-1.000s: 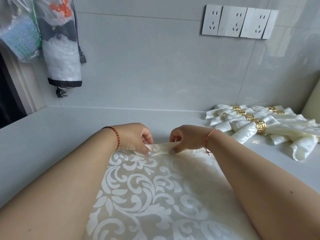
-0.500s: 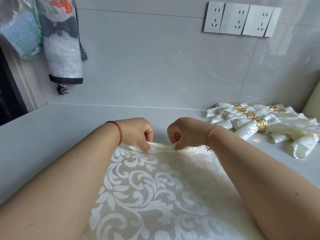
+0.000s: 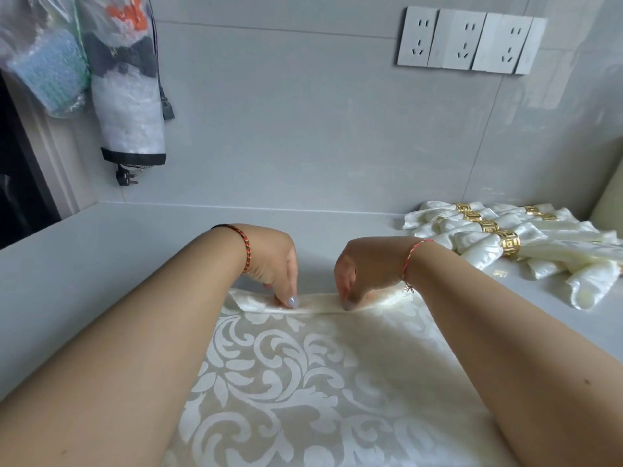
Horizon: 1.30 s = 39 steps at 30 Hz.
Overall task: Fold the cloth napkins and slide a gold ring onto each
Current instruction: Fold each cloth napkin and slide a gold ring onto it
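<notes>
A cream damask napkin with a white leaf pattern lies flat on the grey counter, running from my body toward the wall. Its far edge is turned over into a narrow folded strip. My left hand pinches that strip at its left part, thumb on top. My right hand pinches the strip just to the right of it. A pile of rolled napkins lies at the right, several wearing gold rings.
The tiled wall stands close behind the napkin, with a row of sockets up right. Plastic-wrapped bundles and a black plug hang at the upper left. A pale object stands at the far right edge.
Both hands have pulled the far edge of the napkin toward me and laid it down as a flat folded strip; the hands have turned more downward onto it.
</notes>
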### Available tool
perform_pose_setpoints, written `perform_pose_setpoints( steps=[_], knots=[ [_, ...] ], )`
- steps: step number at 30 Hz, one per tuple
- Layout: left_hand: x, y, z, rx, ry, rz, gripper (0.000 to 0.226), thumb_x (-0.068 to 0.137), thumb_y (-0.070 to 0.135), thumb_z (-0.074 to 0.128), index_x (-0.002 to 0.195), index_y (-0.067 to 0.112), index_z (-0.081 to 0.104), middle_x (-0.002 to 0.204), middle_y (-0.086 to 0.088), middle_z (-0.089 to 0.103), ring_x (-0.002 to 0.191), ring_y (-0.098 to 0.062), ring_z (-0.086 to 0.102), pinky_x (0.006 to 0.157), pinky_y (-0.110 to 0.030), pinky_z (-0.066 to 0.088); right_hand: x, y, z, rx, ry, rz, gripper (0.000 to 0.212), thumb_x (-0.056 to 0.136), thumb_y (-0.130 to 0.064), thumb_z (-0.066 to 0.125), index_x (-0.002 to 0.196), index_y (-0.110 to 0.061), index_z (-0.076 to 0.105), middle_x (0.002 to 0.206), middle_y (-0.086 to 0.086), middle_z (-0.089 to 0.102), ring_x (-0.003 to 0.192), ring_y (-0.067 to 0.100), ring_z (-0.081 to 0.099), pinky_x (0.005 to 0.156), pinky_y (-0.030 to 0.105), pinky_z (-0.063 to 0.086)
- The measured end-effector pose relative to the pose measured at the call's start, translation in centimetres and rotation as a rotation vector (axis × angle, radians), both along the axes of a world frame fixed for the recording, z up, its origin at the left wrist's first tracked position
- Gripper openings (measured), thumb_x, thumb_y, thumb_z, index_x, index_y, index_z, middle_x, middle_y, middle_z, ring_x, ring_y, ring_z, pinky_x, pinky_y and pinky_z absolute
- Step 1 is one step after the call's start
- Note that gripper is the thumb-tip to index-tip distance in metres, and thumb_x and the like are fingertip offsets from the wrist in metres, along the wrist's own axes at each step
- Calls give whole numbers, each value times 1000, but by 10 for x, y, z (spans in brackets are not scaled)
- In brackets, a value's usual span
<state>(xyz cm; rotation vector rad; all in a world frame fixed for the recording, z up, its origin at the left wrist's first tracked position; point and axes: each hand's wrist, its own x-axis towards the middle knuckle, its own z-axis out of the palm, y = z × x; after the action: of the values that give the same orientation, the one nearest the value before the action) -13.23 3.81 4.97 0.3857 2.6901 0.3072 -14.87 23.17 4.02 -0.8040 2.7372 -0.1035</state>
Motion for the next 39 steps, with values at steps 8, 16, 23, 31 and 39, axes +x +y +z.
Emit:
perform_pose_setpoints(
  steps=[8, 16, 23, 31, 39],
  knots=[
    [-2, -6, -7, -78, -54, 8, 32, 65, 43, 85, 88, 30, 68, 80, 15, 69, 83, -11, 65, 79, -25, 52, -6, 8, -3, 73, -87, -26, 21, 68, -40, 79, 75, -37, 60, 80, -17, 63, 77, 13, 62, 64, 36, 56],
    [13, -4, 3, -123, -39, 38, 18, 69, 39, 81, 68, 28, 67, 59, 16, 61, 61, -8, 56, 63, -22, 46, 9, -2, 5, 138, 19, -3, 18, 75, -32, 74, 85, -27, 60, 96, 1, 66, 91, 30, 66, 41, 15, 45],
    [52, -1, -14, -79, 294, 7, 25, 76, 10, 69, 64, 27, 56, 75, 13, 58, 65, -6, 54, 50, -16, 37, 57, 4, -8, 89, 365, 37, 23, 77, -4, 53, 85, -26, 56, 98, 1, 62, 79, 21, 48, 65, 25, 34],
    [77, -9, -12, -86, 197, 38, 24, 84, 26, 59, 60, 26, 56, 77, 3, 55, 67, -17, 49, 65, -23, 41, 76, 9, -4, 77, 255, -42, 23, 80, -14, 53, 95, -10, 70, 99, 12, 69, 94, 31, 63, 69, 30, 46],
    [79, -6, -14, 16, 228, 72, 19, 80, 32, 76, 93, 24, 67, 100, 9, 66, 91, -10, 62, 81, -22, 50, 59, 17, -5, -50, 25, -161, 27, 73, -34, 76, 96, -27, 63, 107, -1, 65, 98, 21, 62, 83, 31, 51]
  ],
)
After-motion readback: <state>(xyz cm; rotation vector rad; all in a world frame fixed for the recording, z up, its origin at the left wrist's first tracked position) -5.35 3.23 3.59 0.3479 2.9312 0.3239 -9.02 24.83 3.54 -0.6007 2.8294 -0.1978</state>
